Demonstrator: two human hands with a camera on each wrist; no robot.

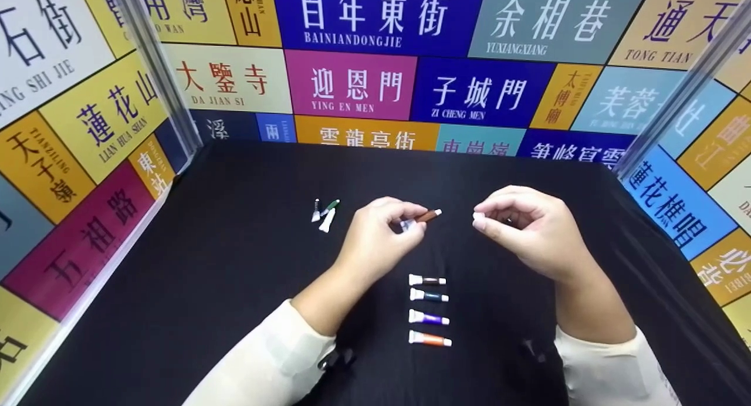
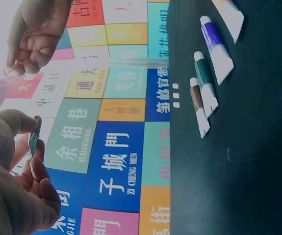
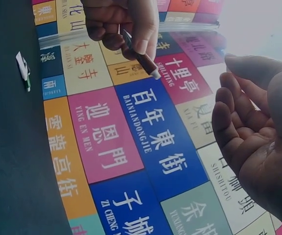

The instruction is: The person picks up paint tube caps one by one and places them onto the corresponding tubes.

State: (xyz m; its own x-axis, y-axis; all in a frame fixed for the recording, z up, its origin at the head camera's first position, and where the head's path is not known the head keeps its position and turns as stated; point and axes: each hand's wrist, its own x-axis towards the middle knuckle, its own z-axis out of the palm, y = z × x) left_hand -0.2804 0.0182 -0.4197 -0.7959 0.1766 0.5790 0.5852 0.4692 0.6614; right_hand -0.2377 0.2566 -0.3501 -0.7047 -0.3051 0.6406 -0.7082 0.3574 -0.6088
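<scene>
My left hand (image 1: 384, 230) pinches a brown paint tube (image 1: 431, 216) between thumb and fingers, its white tip pointing right. In the right wrist view the brown tube (image 3: 143, 58) slants down from the left hand's fingertips. Across a short gap, my right hand (image 1: 531, 230) pinches a small white cap (image 1: 479, 217) between thumb and index finger. Below the hands lies a row of tubes: dark brown (image 1: 434, 281), dark teal (image 1: 435, 297), purple (image 1: 434, 318) and orange (image 1: 435, 339), with their white ends to the right.
To the left of my left hand lie three more tubes, one dark (image 1: 317, 209), one green (image 1: 332, 206) and one whitish (image 1: 327, 220). Small white pieces (image 2: 175, 95) sit on the black table (image 1: 246, 265) in the left wrist view. Panels with street names (image 1: 352, 83) wall the table in.
</scene>
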